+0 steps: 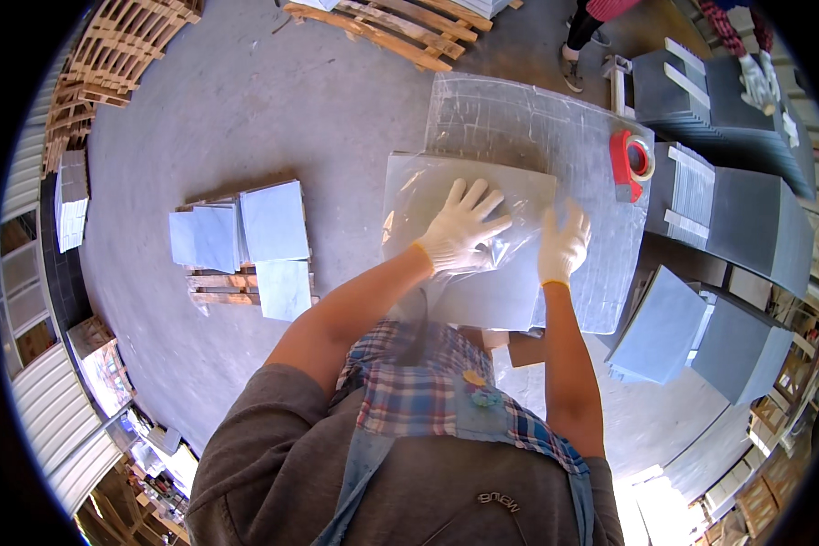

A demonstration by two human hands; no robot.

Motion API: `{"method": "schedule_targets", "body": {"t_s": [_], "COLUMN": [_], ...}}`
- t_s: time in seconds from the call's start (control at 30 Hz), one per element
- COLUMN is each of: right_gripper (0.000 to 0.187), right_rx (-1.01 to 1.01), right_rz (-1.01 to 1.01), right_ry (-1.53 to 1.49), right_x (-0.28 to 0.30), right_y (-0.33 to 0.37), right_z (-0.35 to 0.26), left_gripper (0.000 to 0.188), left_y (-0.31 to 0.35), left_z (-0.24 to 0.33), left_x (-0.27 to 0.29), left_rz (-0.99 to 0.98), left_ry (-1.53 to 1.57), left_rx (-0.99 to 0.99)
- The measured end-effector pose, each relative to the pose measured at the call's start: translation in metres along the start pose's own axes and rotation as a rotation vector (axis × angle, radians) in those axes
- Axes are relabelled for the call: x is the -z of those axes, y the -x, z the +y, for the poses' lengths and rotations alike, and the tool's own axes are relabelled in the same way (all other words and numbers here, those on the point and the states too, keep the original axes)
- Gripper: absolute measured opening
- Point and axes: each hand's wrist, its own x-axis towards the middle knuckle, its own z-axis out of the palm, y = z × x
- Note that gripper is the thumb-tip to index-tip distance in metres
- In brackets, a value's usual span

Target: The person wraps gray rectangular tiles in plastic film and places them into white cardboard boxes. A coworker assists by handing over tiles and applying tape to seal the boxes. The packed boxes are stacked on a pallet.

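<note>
Right hand [564, 246] blurred, wooden pallet [400, 30] cut off above.

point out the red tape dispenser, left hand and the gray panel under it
Red tape dispenser [621, 171], head view: red body
Left hand [460, 227], head view: back of glove
Gray panel [499, 298], head view: lower part of top face

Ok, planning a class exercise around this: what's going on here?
At a worktable, the person's gloved left hand is spread on clear film over a flat grey slab. The gloved right hand is by the slab's right edge; blur hides whether it touches. A red tape dispenser sits farther right. Upper right, a co-worker's gloved hands are at dark slabs.
</note>
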Motion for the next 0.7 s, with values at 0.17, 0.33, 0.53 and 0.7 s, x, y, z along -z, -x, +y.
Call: {"method": "schedule_targets", "body": {"t_s": [0.17,0.33,0.53,0.7], "right_gripper": [0.044,0.070,0.070,0.030], "right_rx": [0.238,0.724,0.811,0.772], "right_rz": [-0.053,-0.562,-0.555,-0.497], "right_ry": [-0.092,0.020,-0.043,0.288], "right_x": [0.028,0.064,0.085,0.069], "right_y": [0.016,0.042,0.082,0.099], "right_z": [-0.016,-0.060,-0.069,-0.053], "left_gripper": [0.083,0.080,0.089,0.094], "left_y": [-0.006,-0.011,-0.007,-0.011], "left_z": [0.013,0.014,0.004,0.019], "left_x": [-0.003,-0.020,-0.028,-0.013], "left_rz": [-0.146,-0.220,-0.201,-0.269], "left_ry": [-0.135,-0.252,-0.264,-0.254], "left_rx": [0.053,0.083,0.022,0.067]}}
